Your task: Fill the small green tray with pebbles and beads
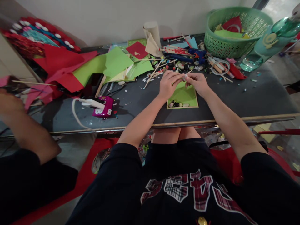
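Note:
My left hand [169, 82] and my right hand [198, 82] meet above a green panel [185, 93] with a pale border. Between their fingertips is a small whitish piece [185, 76], perhaps a pebble; both hands are closed on it. A thin wooden stick [189, 71] shows by the right fingers; whether they hold it is unclear. Along the panel's near edge lies a row of black and pale pebbles [178, 104]. My hands hide the panel's far part.
Behind my hands lie loose pebbles [180, 66], sticks and a blue glue gun [198, 54]. A green basket [208, 40], a bottle [260, 50] and a tape roll [220, 66] are at right. Left are coloured paper [117, 64], a purple power socket [105, 107] and another person's arm [30, 131].

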Motion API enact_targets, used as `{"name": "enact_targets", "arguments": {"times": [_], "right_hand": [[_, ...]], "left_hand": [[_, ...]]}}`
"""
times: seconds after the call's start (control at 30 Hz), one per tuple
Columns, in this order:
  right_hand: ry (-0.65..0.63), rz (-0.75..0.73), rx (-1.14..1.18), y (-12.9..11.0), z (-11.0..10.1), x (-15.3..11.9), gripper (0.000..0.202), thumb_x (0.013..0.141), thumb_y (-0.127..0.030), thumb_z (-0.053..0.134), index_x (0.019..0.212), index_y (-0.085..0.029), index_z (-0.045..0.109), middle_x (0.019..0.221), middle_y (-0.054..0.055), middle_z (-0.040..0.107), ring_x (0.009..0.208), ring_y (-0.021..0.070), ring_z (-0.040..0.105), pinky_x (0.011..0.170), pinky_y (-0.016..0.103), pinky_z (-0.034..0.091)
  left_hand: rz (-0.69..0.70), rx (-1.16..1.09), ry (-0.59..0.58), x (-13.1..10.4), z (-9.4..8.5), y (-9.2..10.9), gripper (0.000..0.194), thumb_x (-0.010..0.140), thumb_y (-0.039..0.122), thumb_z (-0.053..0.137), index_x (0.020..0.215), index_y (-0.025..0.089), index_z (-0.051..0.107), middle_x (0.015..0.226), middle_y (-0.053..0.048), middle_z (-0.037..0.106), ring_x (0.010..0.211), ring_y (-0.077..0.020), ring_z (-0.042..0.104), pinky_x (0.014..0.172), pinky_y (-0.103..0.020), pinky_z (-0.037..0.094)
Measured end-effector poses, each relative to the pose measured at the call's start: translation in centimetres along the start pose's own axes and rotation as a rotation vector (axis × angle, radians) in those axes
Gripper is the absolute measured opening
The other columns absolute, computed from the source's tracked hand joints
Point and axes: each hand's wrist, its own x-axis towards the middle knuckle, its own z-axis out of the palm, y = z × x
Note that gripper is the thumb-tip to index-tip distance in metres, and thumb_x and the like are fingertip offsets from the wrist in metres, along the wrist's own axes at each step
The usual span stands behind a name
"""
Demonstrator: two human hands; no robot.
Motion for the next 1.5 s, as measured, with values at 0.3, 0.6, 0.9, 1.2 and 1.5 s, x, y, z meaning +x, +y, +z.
{"name": "enact_targets", "arguments": {"times": [0.3,0.6,0.9,1.2,1.5], "right_hand": [[-0.118,0.128,0.131,-0.3,-0.1,-0.5,0.063,0.059,-0.077,0.084,0.076,-0.018,0.069,0.074,0.001,0.066,0.055,0.0071,0.055,0.056,0.023,0.054],[-0.146,0.156,0.114,-0.7,0.3,-0.6,0.064,0.066,-0.084,0.074,0.072,-0.02,0.066,0.064,-0.002,0.062,0.054,0.0081,0.056,0.052,0.022,0.046],[-0.164,0.082,0.025,-0.1,0.1,-0.3,0.064,0.07,-0.083,0.071,0.081,-0.02,0.066,0.06,-0.004,0.057,0.05,0.0059,0.047,0.046,0.02,0.037],[-0.248,0.11,0.061,0.1,-0.3,-0.3,0.065,0.073,-0.08,0.071,0.073,-0.017,0.059,0.059,-0.003,0.056,0.052,0.0045,0.05,0.049,0.017,0.035],[-0.221,0.114,0.084,0.3,-0.2,-0.1,0.063,0.07,-0.08,0.074,0.077,-0.018,0.062,0.061,-0.004,0.056,0.053,0.0056,0.051,0.051,0.017,0.04]], "left_hand": [[-0.036,0.038,-0.094,-0.2,0.1,-0.4,0.039,0.101,0.056,0.047,0.1,0.03,0.076,0.099,-0.004,0.078,0.1,-0.0205,0.071,0.096,-0.043,0.057],[-0.09,0.038,-0.126,-0.3,-0.5,-0.5,0.048,0.089,0.071,0.053,0.098,0.029,0.074,0.097,-0.007,0.076,0.105,-0.0274,0.07,0.101,-0.05,0.054],[-0.061,0.019,-0.143,-0.2,0.3,-0.7,0.049,0.093,0.071,0.044,0.095,0.029,0.068,0.097,-0.007,0.073,0.108,-0.026,0.067,0.104,-0.046,0.051],[-0.004,0.081,-0.196,-0.4,0.3,-0.9,0.05,0.097,0.067,0.037,0.101,0.025,0.063,0.098,-0.008,0.07,0.11,-0.0255,0.065,0.105,-0.046,0.049],[0.006,0.101,-0.223,-0.6,0.5,-1.3,0.049,0.097,0.067,0.037,0.108,0.027,0.063,0.107,-0.009,0.07,0.117,-0.0272,0.064,0.107,-0.048,0.048]]}}
